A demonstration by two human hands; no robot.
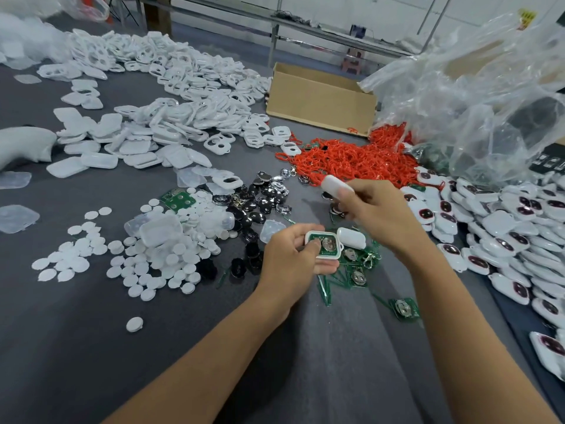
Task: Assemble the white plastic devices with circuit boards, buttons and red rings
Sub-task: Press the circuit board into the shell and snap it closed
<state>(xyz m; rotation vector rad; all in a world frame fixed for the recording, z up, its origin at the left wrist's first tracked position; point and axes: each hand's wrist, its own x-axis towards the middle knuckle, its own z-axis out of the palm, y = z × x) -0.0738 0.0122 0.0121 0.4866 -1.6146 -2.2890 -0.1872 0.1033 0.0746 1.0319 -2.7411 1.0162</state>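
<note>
Grey, felt-like cloth [76, 347] covers the table.

- Left hand [290, 255], centre frame: fingers curled round a white shell [324, 255], a rounded rectangle of glossy plastic. A green circuit board [316, 240] with a silvery round clip sits inside it. The thumb rests on the board's left edge.
- Right hand [376, 209], just above and right: pinches a smooth white cover [336, 185], pill-cornered, raised off the cloth.
- Second cover [351, 238] lies just beside the shell's right side.
- Loose boards [403, 309], green and thin, lie scattered below the hands.
- Red rings [351, 160]: a tangled heap of thin loops, upper centre.
- White discs [171, 249]: flat, matte and round, spread centre left.
- Black buttons [256, 206]: glossy ovals, just right of the discs.
- Empty shells [183, 87] with cut-out holes are heaped at upper left.
- Finished devices [504, 234], white with dark oval faces, are banked along the right edge.
- Cardboard box [321, 99], upper centre; crinkled clear bag [474, 87], upper right.
</note>
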